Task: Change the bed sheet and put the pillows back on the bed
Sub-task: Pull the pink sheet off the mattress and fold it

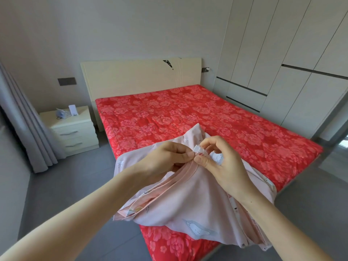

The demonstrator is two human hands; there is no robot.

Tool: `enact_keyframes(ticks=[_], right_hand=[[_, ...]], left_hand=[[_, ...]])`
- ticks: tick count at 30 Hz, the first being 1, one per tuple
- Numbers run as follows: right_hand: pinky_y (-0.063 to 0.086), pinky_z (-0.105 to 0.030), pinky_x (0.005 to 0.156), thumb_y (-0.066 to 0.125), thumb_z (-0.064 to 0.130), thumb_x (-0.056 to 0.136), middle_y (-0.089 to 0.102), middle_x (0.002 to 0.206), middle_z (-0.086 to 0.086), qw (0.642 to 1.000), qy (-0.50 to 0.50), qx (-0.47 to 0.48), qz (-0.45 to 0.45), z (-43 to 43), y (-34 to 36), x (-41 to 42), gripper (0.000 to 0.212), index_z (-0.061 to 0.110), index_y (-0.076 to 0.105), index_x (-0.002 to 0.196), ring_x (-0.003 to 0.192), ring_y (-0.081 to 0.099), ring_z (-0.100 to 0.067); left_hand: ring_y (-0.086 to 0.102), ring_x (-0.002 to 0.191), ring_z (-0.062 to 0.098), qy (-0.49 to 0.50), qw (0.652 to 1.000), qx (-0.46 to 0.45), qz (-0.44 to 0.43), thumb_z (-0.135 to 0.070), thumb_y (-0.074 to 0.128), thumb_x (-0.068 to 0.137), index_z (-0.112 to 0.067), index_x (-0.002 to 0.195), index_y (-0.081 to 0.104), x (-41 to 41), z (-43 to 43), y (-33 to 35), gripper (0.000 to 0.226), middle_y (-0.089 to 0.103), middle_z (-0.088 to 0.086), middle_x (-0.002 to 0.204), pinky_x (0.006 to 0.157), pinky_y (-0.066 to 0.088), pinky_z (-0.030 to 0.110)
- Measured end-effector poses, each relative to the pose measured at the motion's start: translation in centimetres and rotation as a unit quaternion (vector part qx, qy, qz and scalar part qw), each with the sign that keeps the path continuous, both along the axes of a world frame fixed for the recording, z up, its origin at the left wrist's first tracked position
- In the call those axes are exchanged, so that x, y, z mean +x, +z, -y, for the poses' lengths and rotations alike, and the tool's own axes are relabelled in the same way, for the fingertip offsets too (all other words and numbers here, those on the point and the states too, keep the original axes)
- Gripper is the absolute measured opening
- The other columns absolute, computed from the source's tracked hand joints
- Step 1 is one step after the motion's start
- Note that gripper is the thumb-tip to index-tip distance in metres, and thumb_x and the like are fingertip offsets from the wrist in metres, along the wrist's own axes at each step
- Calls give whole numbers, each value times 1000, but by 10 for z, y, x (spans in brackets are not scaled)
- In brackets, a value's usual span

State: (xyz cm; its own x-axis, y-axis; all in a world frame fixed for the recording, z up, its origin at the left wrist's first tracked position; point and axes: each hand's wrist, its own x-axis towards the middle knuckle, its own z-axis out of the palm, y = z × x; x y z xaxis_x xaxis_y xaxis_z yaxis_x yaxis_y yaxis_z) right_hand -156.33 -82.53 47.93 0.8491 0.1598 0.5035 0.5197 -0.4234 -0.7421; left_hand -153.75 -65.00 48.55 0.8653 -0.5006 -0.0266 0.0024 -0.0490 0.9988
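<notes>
The left hand (165, 159) and the right hand (222, 164) meet over the foot of the bed. Their fingers (185, 155) are curled and pinched together on a folded edge of the pink sheet (188, 200), and a small white tag (198, 148) shows right at the fingertips. The sheet, printed with little bears, hangs bunched below the fingers and drapes onto the near corner of the red floral mattress (188, 113). Beyond the fingers the mattress runs back to the cream headboard (131, 76). Well to their left stands a nightstand (75, 129), and to their right are pale wardrobe doors (282, 53).
</notes>
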Motion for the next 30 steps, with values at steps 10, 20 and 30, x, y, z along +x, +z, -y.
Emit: enact_keyframes(ticks=[10, 20, 30], right_hand=[[36, -13, 91, 70, 38, 74, 57, 95, 11, 995, -36, -21, 96, 9, -3, -12, 14, 25, 69, 73, 100, 54, -5], [43, -11, 76, 70, 4, 82, 67, 84, 4, 994, 21, 94, -45, -2, -1, 3, 14, 12, 61, 74, 82, 62, -8], [39, -12, 62, 68, 1, 84, 58, 67, 5, 998, 27, 54, 5, 4, 3, 2, 21, 16, 58, 72, 61, 49, -2]], left_hand=[[36, 52, 10, -18, 998, 59, 33, -4, 50, 95, 6, 79, 57, 13, 6, 1, 20, 40, 8, 64, 48, 33, 16], [41, 54, 4, -75, 983, 130, 104, 2, 46, 96, -7, 91, 65, 15, 3, 14, 21, 49, -8, 57, 58, 39, 18], [43, 63, 6, -50, 986, 121, 105, -9, 52, 95, -9, 90, 65, 13, 2, 7, 13, 50, -1, 68, 64, 42, 21]])
